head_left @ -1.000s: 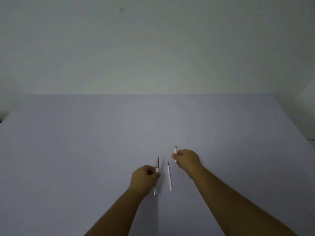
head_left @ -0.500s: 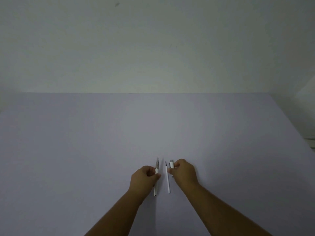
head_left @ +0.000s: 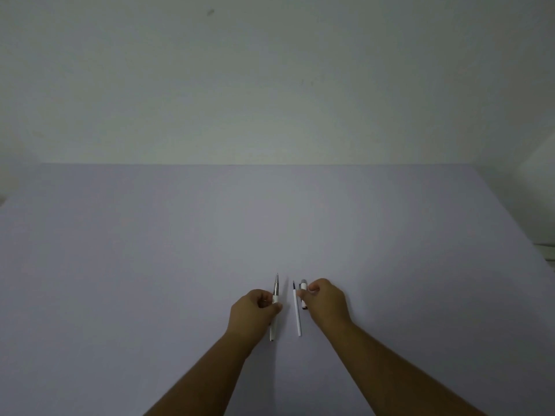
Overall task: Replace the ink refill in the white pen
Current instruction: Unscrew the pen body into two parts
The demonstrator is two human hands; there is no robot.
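Note:
The white pen [head_left: 275, 291] with a silver tip lies lengthwise on the pale table [head_left: 150, 265], tip pointing away from me. My left hand [head_left: 253, 313] is closed around its middle. A thin white ink refill [head_left: 297, 313] with a dark tip lies loose on the table between my hands. My right hand [head_left: 326, 304] pinches a short white pen cap [head_left: 304, 288] with a grey end, held low just right of the refill's far end.
A plain wall [head_left: 270, 85] rises behind the table's far edge. The table's right edge runs diagonally at the far right, with a white object [head_left: 548, 253] just beyond it.
My right hand has brought the pen cap back toward me and leftward, down next to the refill. My left hand and the pen have stayed put.

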